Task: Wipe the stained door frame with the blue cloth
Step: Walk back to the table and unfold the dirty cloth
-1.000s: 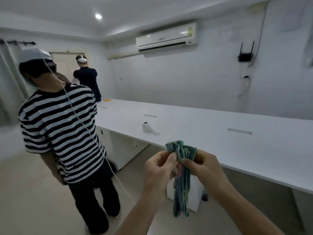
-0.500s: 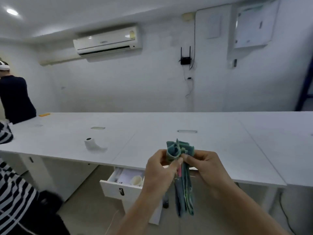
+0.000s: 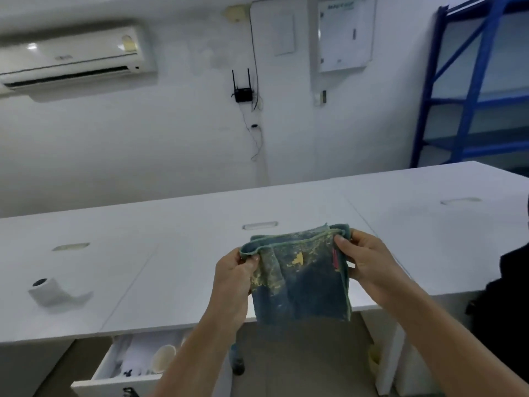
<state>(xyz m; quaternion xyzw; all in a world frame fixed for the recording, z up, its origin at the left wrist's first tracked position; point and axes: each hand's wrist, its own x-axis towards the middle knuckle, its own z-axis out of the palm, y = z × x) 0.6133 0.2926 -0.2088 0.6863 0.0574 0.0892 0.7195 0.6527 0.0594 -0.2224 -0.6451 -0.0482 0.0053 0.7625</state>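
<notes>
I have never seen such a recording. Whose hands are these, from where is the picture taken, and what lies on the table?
No machine is here: a person wears one wide-angle camera on the head, so you look forward and down at their own arms. The left hand and the right hand each pinch an upper corner of a blue cloth, which hangs spread between them and carries yellowish stains. Behind it stands a long white table, with a roll of white paper lying on it at the left. Under the table a drawer is pulled open.
</notes>
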